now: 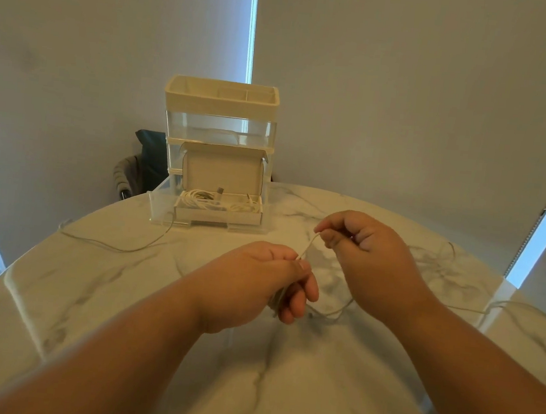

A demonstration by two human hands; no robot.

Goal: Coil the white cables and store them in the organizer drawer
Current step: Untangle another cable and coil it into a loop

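The white cable [307,247] stretches between both hands. It is thin, light and limp, so it probably slips and springs open unless pinched, and is best fed loop by loop from near its end. The left hand [267,283] curls around what look like gathered loops, and the right hand [364,249] pinches the strand just beyond it. Past both hands, the organizer drawer [162,202] stands open, holding coiled cables [199,199]. A loose cable [111,245] lies well left of the left hand.

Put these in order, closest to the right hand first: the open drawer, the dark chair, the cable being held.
1. Held cable, pinched in the right hand itself.
2. Open drawer, across the table, leftward.
3. Dark chair, behind the table, farthest left.
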